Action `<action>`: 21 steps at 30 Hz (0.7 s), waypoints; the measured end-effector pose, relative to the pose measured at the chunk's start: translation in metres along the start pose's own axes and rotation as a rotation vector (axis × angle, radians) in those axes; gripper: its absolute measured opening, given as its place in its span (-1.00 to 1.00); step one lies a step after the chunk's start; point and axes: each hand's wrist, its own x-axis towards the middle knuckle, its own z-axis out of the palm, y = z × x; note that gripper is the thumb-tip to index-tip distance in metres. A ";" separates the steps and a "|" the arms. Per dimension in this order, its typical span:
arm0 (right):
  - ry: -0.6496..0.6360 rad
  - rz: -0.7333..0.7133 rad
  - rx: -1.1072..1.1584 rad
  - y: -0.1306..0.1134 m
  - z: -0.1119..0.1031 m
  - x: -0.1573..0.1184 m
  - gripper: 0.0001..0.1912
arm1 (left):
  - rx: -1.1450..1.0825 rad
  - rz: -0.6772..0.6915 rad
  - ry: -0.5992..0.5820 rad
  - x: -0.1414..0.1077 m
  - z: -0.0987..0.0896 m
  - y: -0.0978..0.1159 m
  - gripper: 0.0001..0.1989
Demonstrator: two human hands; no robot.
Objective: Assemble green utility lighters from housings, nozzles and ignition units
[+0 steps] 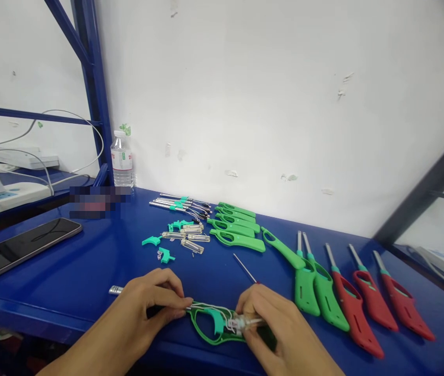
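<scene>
A half-built green gas lighter (pixel 210 340) lies at the table's front edge between my hands, its inside facing up. Its teal trigger (pixel 217 319) and thin white wires show in the open shell. My left hand (pixel 155 297) pinches the lighter's metal tube near the shell; the silver tip (pixel 115 290) sticks out to the left. My right hand (pixel 267 324) is closed around the handle end, fingers on a clear fuel tank (pixel 238 325) with a metal valve. The far end of the handle is hidden under my right hand. Just beyond it lies a thin screwdriver (pixel 245 268).
Several green shells (pixel 241 240), clear tanks (pixel 193 245), teal triggers (pixel 166 255) and metal tubes with wires (pixel 175 203) lie behind. Assembled green lighters (pixel 326 297) and red lighters (pixel 357 324) are at right. A phone (pixel 26 245) and water bottle (pixel 121 162) stand left.
</scene>
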 end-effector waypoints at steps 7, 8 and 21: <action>-0.013 0.030 0.077 0.000 -0.001 0.002 -0.74 | 0.200 0.156 0.014 -0.006 -0.002 0.007 -0.83; -0.011 0.023 0.093 0.001 -0.002 0.002 -0.74 | 0.215 0.184 0.041 -0.006 0.000 0.006 -0.82; 0.045 -0.125 0.092 0.016 0.006 0.000 -0.66 | 0.129 0.214 -0.037 -0.003 0.015 -0.002 -0.67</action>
